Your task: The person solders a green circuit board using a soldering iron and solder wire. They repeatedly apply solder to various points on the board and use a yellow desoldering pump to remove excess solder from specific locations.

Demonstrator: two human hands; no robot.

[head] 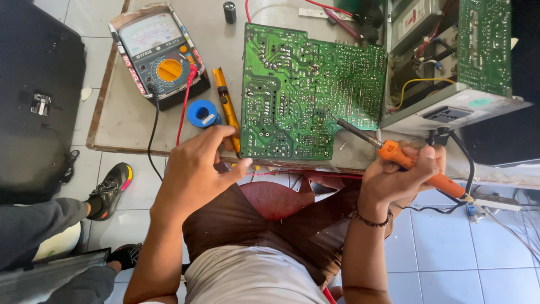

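I hold the orange-handled soldering iron [419, 166] in my right hand [402, 171], fingers wrapped tight around the handle, and its dark tip rests on the solder side of the green circuit board [309, 90] near the lower right edge. My left hand [194, 169] sits at the board's lower left corner, thumb and fingers curled loosely against the near edge of the tabletop [129, 121]; that grip is partly closed and touching the board's edge, though I cannot tell whether it pinches anything. The board lies flat, component side down, at the front of the tabletop just before my lap.

Judging by this, the work is mid-way: the iron is on a joint, but no solder wire is in either hand (the blue spool [203, 114] lies untouched beside the yellow desoldering pump [226, 104]). The analog multimeter [158, 53] stands at the far left with its red and black leads trailing off the edge, not applied to the board. The open chassis [450, 67] to the right is without this board, so refitting seems left to do.
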